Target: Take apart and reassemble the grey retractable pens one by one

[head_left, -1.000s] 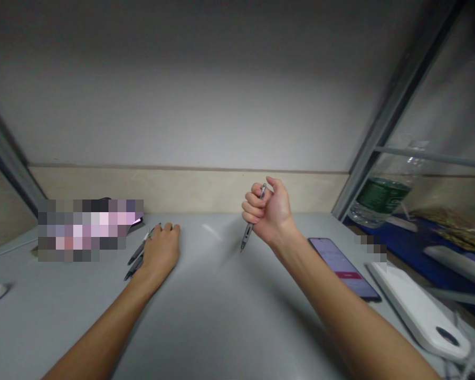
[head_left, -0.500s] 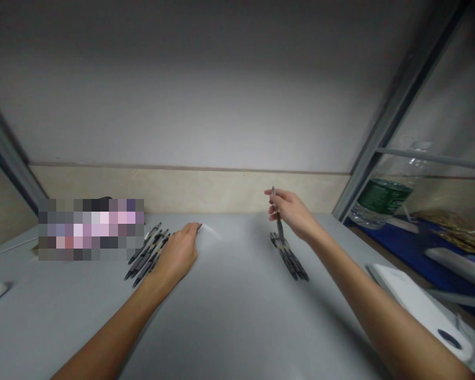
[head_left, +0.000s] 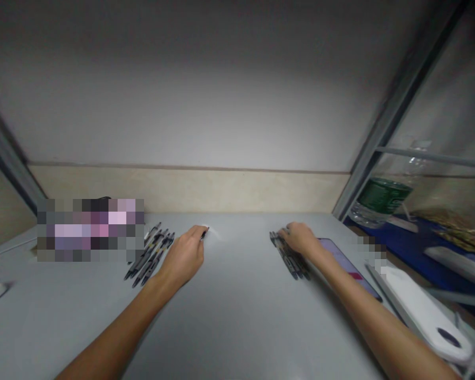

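My left hand (head_left: 186,253) is closed around a pen (head_left: 205,232), whose dark end pokes out past the fingers. Most of that pen is hidden by the hand. Just left of it lies a slanted group of several dark click pens (head_left: 146,258) on the grey table. On the right, my right hand (head_left: 300,237) rests low over a second row of pens (head_left: 287,256), lying side by side. Its fingers are curled at the far ends of this row, closed on a pen there that they partly cover.
A phone (head_left: 348,269) lies under the right forearm, beside a white device (head_left: 423,311). A bottle with a green label (head_left: 383,195) stands beyond the right metal frame. At the left back is a blurred-out pinkish item (head_left: 91,229). A wall bounds the table's far side.
My right hand has lowered its upright-held pen to the right row, uncovering the phone. My left hand has shifted slightly right, away from the left group, with a pen end showing.
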### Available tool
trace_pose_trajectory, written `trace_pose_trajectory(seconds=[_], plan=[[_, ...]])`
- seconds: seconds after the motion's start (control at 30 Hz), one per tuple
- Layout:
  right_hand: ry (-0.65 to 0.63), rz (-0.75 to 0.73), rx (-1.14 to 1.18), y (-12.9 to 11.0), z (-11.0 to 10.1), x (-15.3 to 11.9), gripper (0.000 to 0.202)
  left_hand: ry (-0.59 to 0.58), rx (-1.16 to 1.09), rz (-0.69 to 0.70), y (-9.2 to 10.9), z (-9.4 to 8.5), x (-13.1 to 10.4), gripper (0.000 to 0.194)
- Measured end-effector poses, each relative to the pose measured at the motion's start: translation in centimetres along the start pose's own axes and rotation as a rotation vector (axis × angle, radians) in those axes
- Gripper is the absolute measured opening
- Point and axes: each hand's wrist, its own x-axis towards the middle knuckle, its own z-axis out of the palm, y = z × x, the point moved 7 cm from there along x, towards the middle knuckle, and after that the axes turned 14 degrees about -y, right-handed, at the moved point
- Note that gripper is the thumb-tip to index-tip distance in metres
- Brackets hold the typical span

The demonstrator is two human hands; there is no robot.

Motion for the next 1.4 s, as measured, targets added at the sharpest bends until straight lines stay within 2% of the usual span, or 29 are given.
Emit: trace_pose_trajectory(seconds=[0.2, 0.33, 0.4, 0.43, 0.53, 0.6, 0.63, 0.7, 0.8, 0.93, 1.0, 1.2, 1.3, 1.4], plan=[[-0.009, -0.018, 0.02, -0.1, 0.4, -0.2, 0.038, 0.03, -0.06, 0.018, 0.2, -0.4, -0.1, 0.035], [0.047, -0.024, 0.037, -0.6, -0.6, -0.9, 0.039, 0.041, -0.143, 0.044, 0.5, -0.6, -0.1, 0.031], [0.089, -0.087, 0.069, -1.9, -1.6, -1.8, 0.039, 0.021, -0.263, 0.051, 0.7, -0.4, -0.1, 0.027], [0.113, -0.174, 0.122, -3.0, -2.1, -2.4, 0.038, 0.001, -0.348, 0.058, 0.8, -0.2, -0.1, 0.024], [0.169, -0.565, 0.309, -7.8, -3.5, -5.5, 0.035, -0.088, -0.613, 0.123, 1.7, 0.7, -0.2, 0.019], [0.155, -0.776, 0.384, -10.8, -3.6, -7.7, 0.039, -0.173, -0.713, 0.199, 2.9, 1.3, -0.4, 0.017], [0.138, -0.856, 0.399, -12.1, -3.4, -8.7, 0.038, -0.209, -0.741, 0.235, 3.4, 1.5, -0.5, 0.015], [0.063, -0.936, 0.435, -13.9, -2.5, -9.8, 0.024, -0.254, -0.77, 0.288, 4.3, 1.7, -0.8, 0.012], [-0.038, -0.871, 0.537, -14.6, -1.0, -9.7, 0.026, -0.243, -0.743, 0.3, 4.6, 1.4, -0.9, 0.012], [-0.012, -0.688, 0.764, -12.5, -0.5, -7.9, 0.033, -0.15, -0.522, 0.267, 3.7, 0.5, -0.7, 0.014], [-0.044, -0.634, 0.888, -11.4, -0.2, -7.0, 0.038, -0.095, -0.407, 0.288, 3.2, 0.0, -0.6, 0.013], [-0.263, -0.549, 1.245, -9.9, 1.1, -5.9, 0.04, 0.059, -0.242, 0.33, 2.2, -1.3, -0.5, 0.018], [-0.411, -0.556, 1.415, -10.7, 1.4, -6.5, 0.033, 0.06, -0.102, 0.391, 3.0, -1.1, -0.5, 0.02], [-0.516, -0.557, 1.488, -11.7, 1.6, -7.1, 0.029, 0.05, 0.083, 0.396, 3.6, -0.9, -0.6, 0.023]])
